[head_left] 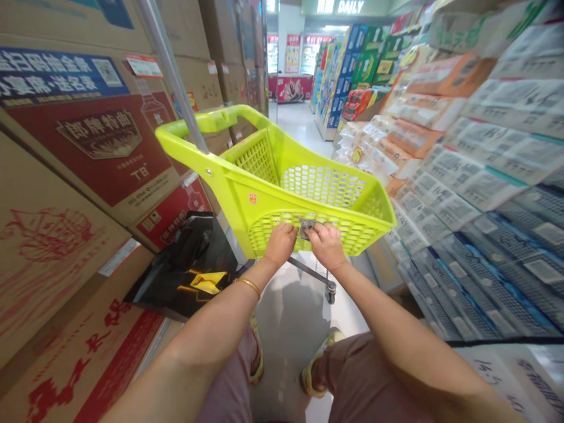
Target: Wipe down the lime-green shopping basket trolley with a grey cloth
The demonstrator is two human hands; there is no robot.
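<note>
A lime-green plastic shopping cart stands in front of me, its latticed side wall facing my hands. My left hand is closed with its fingers curled against the lattice; its fingertips are partly hidden. Just beside it, my right hand pinches a crumpled grey rag against the same wall, below the rim. The rag lies between the two hands, partly covered by the right fingers. A small red sticker is on the cart's side. Below the basket a caster wheel rests on the floor.
Stacked cardboard boxes wall the left side, with a black bag at their foot. On the right, packaged paper goods are piled high. An aisle floor runs ahead between shelves. A metal pole rises at the cart's handle.
</note>
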